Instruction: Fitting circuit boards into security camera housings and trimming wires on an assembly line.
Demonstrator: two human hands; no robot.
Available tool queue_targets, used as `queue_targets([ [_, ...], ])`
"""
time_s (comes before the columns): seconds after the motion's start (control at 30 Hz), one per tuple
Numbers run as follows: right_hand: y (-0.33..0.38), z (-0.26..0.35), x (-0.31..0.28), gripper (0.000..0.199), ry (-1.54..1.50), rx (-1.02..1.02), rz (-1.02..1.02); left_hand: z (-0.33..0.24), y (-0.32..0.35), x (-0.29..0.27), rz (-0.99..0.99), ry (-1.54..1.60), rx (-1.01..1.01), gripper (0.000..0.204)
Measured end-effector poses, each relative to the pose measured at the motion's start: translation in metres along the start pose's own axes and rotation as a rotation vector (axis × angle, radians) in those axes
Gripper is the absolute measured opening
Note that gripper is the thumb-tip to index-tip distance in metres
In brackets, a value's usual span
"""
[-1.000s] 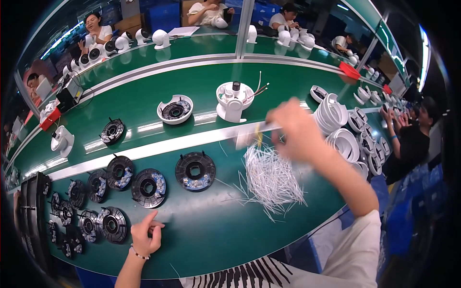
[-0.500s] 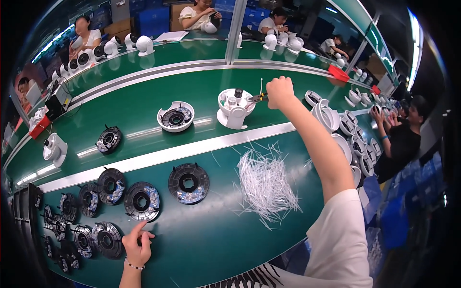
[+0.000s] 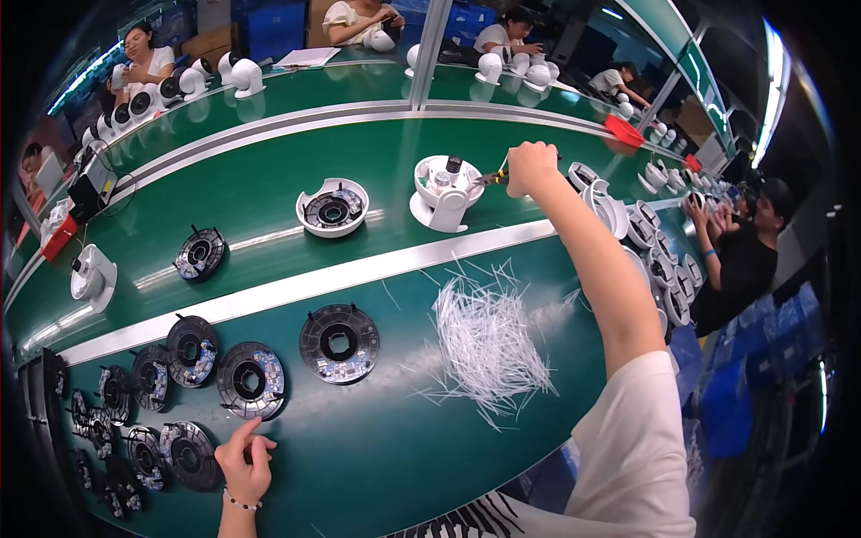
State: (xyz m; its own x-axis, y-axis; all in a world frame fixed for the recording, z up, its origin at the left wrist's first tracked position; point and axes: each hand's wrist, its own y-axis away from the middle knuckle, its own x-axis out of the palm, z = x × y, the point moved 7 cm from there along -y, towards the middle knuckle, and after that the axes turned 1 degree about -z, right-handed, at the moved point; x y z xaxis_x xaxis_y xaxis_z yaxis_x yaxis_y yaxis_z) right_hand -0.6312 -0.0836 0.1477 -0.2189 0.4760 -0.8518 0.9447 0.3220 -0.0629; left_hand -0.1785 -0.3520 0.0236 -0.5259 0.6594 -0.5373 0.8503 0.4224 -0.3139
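Head view, surface: a green surface (image 3: 386, 466) is seen, crossed by a pale strip (image 3: 296, 289) running from lower left to upper right.
Open room: bare green is noted between the near edge and the pile of white ties (image 3: 489, 345); more bare green lies beyond the strip, left of the white housing (image 3: 446, 191).
Count, black discs: three are lined just below the strip, led by the nearest disc (image 3: 339, 343); more are clustered at the left edge, too crowded for a sure count.
Count, beyond the strip: one white housing, one white ring shell (image 3: 333, 207), one black disc (image 3: 200, 255).
Right hand (image 3: 531, 169): closed around a small tool (image 3: 491, 178), arm stretched far forward.
Tool axis: roughly level, its tip pointed left into the top of the white housing.
Left hand (image 3: 243, 466): resting on the surface, forefinger extended, nothing held, just beside a black disc.
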Motion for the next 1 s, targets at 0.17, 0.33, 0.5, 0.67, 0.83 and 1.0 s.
queue_targets([
  [0.17, -0.003, -0.003, 0.011, 0.034, -0.026, 0.017, 0.009, 0.001, 0.000, 0.000, -0.017, 0.004, -0.016, 0.020],
  [0.33, -0.009, -0.012, 0.025, 0.034, -0.074, 0.052, 0.038, 0.003, 0.000, 0.001, -0.030, -0.003, -0.043, 0.018],
  [0.5, -0.007, -0.023, 0.031, 0.029, -0.155, 0.069, 0.014, 0.003, -0.001, 0.000, -0.026, -0.016, -0.059, 0.017],
  [0.67, 0.001, -0.036, 0.037, 0.028, -0.237, 0.106, -0.013, 0.005, -0.002, 0.000, -0.023, -0.019, -0.065, 0.017],
  [0.83, 0.015, -0.053, 0.053, 0.026, -0.339, 0.206, -0.075, 0.002, -0.002, 0.001, -0.021, -0.017, -0.048, 0.017],
  [1.0, 0.022, -0.063, 0.075, 0.024, -0.468, 0.271, -0.078, 0.002, -0.001, 0.002, -0.016, -0.015, -0.052, 0.016],
])
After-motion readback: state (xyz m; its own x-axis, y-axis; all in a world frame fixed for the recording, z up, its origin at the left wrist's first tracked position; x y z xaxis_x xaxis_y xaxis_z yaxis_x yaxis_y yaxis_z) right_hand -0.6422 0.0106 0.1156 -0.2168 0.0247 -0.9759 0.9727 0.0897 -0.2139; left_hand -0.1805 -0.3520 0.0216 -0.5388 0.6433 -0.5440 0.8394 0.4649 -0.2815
